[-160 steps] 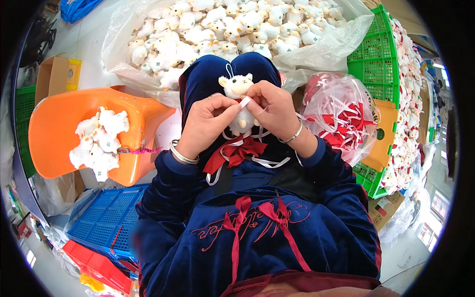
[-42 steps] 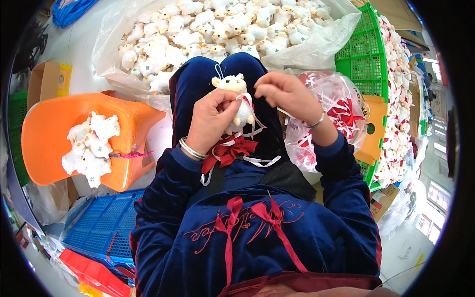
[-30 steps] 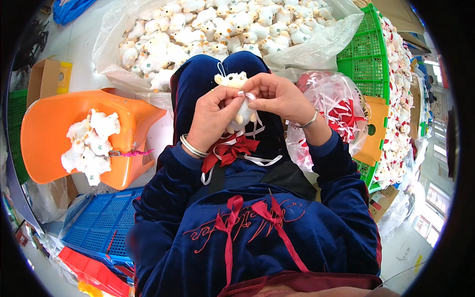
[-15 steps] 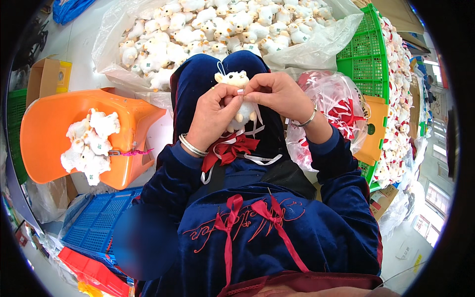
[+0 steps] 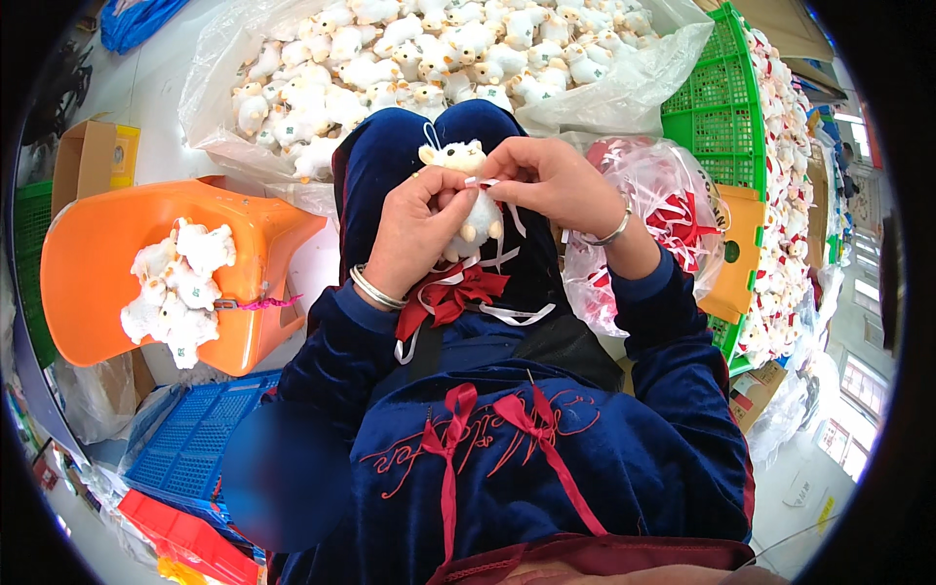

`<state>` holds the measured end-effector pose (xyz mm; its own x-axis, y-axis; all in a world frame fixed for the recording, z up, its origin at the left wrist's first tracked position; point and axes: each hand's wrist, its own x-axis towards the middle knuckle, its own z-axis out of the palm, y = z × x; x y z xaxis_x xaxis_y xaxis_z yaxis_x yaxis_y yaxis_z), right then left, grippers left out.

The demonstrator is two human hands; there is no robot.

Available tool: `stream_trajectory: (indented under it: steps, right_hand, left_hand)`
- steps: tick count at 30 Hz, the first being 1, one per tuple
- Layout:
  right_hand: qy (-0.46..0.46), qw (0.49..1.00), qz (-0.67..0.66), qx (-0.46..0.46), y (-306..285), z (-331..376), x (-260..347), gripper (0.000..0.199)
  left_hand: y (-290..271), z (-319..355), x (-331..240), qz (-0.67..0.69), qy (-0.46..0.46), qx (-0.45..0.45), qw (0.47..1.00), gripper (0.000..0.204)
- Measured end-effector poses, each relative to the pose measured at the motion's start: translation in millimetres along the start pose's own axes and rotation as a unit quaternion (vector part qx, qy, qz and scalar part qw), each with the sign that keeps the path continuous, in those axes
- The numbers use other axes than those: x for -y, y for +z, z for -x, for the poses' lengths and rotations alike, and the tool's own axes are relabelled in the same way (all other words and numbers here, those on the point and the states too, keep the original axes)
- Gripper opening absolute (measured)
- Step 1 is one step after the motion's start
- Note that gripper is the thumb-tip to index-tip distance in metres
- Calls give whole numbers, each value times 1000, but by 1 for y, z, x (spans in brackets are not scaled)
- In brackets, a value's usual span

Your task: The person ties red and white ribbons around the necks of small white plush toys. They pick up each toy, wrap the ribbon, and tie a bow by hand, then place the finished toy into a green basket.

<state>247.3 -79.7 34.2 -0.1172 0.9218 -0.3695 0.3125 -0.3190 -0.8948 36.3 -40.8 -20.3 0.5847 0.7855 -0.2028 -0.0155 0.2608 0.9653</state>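
Evidently the work in hand was fastening a ribbon about the neck of a small white plush lamb [image 5: 466, 195], which was held up over the lap, between the knees of the dark blue velvet trousers [image 5: 390, 161]. The left hand [image 5: 414, 234] was closed around the toy's body from its left side, thumb pressed against the front, while the right hand [image 5: 551, 180] had its fingers [image 5: 507, 166] pinched shut on a thin white ribbon [image 5: 492, 183] right beside the lamb's neck. Loose ends of that ribbon trailed down toward a red bow [image 5: 450, 292] and more white strands lying on the lap. To do the step well, I judged, the left hand needed to keep the toy steady and facing up, so the ribbon sat under the head and not over the ears; the right hand ought to draw the loop snug without twisting it, and keep the ends level. An orange plastic stool [image 5: 97, 263] to the left carried a small heap of white lambs [image 5: 180, 292], well apart from the hands; a big clear bag of lambs [image 5: 409, 68] lay beyond the knees, and a bag of red and white ribbons [image 5: 663, 214] sat just beside the right wrist, against a green crate [image 5: 721, 107]
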Motion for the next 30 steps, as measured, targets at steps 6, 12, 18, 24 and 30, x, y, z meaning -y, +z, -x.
stream_trajectory:
  steps: [6,12,18,24,30]
  right_hand:
    - [3,996,86,-17,-16,9,-10,17]
    - [13,998,53,-15,-13,8,-12,19]
    - [0,999,47,-18,-12,2,-7,24]
    - [12,1000,18,-15,-11,-5,2,23]
    - [-1,996,80,-26,-4,-14,9,28]
  left_hand:
    - [0,4,2,-50,33,-6,998,9]
    - [-1,8,4,-63,80,2,995,9]
    - [-5,8,4,-125,134,27,983,9]
    - [-6,7,3,-146,167,44,974,10]
    - [-7,7,2,-157,168,47,972,11]
